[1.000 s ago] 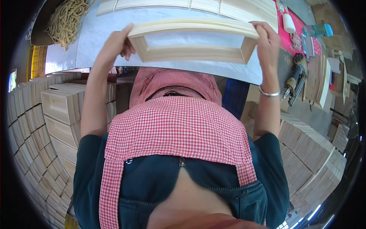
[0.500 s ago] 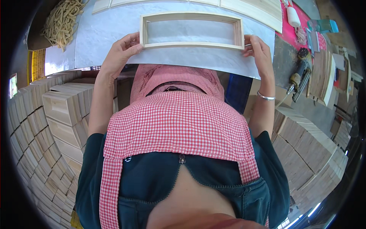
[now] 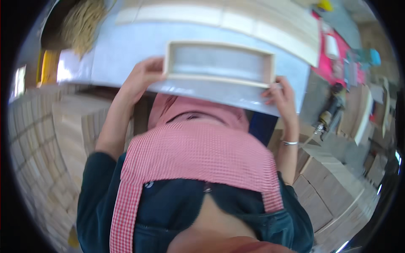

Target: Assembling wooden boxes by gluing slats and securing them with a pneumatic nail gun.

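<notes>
A long, shallow rectangular frame of pale wood (image 3: 219, 80) is between my hands at the table's near side, its middle open to the grey-white top. My left hand (image 3: 145, 78) grips its left end, thumb by the near corner. At the right end my right hand (image 3: 282, 97), with a silver bangle on the wrist, has its fingers curled round the near corner. Blur hides whether the frame rests on the table (image 3: 126, 46) or is slightly raised.
Pale wooden boards (image 3: 236, 19) lie along the table's far side. Heaped tan strips (image 3: 84, 27) sit at the far left. A pneumatic nail gun (image 3: 331, 111) lies to the right. Stacked wooden boxes stand on the left (image 3: 71, 118) and right (image 3: 325, 189).
The whole view has shifted and tilted, with blur, so the table and frame appear lower. Both hands stay at the frame's ends.
</notes>
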A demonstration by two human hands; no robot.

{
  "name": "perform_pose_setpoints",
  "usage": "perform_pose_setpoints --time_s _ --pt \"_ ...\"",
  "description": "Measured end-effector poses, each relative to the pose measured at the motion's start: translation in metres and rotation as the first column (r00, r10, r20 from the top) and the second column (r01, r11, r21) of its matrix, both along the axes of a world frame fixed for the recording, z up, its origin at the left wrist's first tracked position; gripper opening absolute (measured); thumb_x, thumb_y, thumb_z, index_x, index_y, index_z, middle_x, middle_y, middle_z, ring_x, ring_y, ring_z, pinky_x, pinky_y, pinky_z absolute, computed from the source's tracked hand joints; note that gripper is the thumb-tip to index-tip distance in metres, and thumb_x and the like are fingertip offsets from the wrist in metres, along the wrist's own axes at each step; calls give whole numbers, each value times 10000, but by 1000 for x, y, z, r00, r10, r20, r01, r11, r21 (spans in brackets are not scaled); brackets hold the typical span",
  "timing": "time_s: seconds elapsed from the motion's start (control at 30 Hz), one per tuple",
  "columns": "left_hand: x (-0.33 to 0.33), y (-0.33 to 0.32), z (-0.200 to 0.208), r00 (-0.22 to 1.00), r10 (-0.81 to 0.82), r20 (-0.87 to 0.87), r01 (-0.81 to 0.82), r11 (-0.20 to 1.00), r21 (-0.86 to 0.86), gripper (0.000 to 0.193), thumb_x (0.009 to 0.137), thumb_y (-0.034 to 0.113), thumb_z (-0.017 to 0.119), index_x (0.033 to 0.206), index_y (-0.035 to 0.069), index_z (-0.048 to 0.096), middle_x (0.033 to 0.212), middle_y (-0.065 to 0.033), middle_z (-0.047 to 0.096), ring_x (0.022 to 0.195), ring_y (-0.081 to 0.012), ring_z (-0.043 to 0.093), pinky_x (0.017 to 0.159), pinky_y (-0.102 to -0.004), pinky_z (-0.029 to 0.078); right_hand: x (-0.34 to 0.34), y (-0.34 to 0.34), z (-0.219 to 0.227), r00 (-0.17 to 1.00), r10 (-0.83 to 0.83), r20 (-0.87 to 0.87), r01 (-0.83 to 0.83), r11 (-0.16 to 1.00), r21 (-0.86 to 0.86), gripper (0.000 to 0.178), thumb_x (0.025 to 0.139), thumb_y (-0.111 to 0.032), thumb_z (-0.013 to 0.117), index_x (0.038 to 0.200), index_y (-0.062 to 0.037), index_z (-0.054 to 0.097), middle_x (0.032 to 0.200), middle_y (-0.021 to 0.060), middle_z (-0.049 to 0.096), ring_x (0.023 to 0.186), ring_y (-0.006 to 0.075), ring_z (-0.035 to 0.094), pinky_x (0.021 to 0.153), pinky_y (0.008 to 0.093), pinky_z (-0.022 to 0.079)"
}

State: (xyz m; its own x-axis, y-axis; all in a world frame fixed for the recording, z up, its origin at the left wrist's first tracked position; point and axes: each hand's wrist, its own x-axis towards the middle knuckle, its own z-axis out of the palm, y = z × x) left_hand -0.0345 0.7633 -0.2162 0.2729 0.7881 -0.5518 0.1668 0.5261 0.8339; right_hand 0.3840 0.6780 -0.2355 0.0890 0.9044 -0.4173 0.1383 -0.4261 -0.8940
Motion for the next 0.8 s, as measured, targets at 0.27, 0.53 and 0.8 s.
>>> perform_pose_setpoints --time_s 0.27,0.53,0.8 --pt "17 -18 10 984 176 -33 -168 971 172 374 929 45 625 1294 -37 625 1144 -128 684 987 -172 621 893 -251 487 71 46 1 869 -7 496 -185 923 337 367 927 -207 710 1201 23 630 1058 121 662 865 213 657 783 329 531" --pt "-6 -28 -30 866 453 211 -466 885 11 166 998 96 594 1091 -18 671 973 -75 680 826 -125 595 742 -230 466 245 173 -26 128 -588 798 176 806 566 592 850 -466 730 1156 37 662 1068 220 698 964 370 670 858 426 536" --pt "12 -39 -20 856 488 169 -488 872 -42 138 1004 120 588 975 22 680 901 -57 678 776 -97 572 679 -213 431 308 180 -69 271 -631 727 439 753 490 732 754 -570 815 1133 39 673 1046 233 722 860 366 713 757 436 586"
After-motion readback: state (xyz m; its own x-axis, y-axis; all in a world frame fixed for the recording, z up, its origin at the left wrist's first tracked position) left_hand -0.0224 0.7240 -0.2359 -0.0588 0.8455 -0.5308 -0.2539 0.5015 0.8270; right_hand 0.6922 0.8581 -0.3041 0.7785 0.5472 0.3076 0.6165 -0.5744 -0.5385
